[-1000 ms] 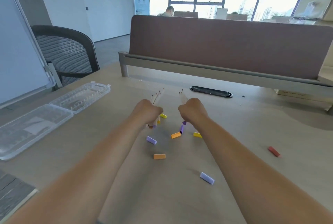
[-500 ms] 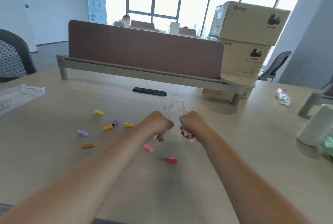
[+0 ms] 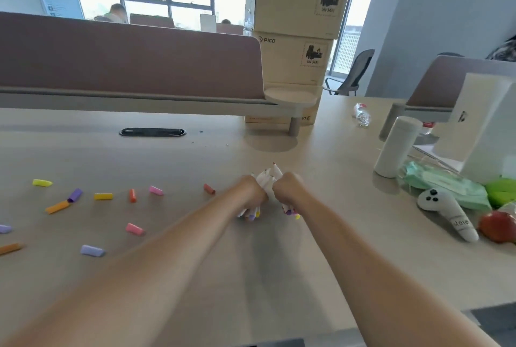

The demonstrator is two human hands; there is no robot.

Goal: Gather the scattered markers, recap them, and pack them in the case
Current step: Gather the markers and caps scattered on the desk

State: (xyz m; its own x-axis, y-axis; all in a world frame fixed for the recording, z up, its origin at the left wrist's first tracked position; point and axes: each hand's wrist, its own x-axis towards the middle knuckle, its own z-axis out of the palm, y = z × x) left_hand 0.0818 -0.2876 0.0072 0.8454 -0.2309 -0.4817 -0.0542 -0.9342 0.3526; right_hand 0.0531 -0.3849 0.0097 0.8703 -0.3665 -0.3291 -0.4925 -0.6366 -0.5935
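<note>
Left hand (image 3: 250, 191), right hand (image 3: 289, 189) each grip uncapped markers (image 3: 267, 179), tips up; caps (image 3: 103, 196) scattered on desk (image 3: 83, 156)

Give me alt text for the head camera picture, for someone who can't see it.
Two fists, left hand and right hand, grip bundles of uncapped markers over a beige desk. Loose coloured caps lie scattered to their left.

The left hand (image 3: 250, 190) and right hand (image 3: 288, 189) have drawn together, merging their markers (image 3: 265, 180) into one bundle.
</note>
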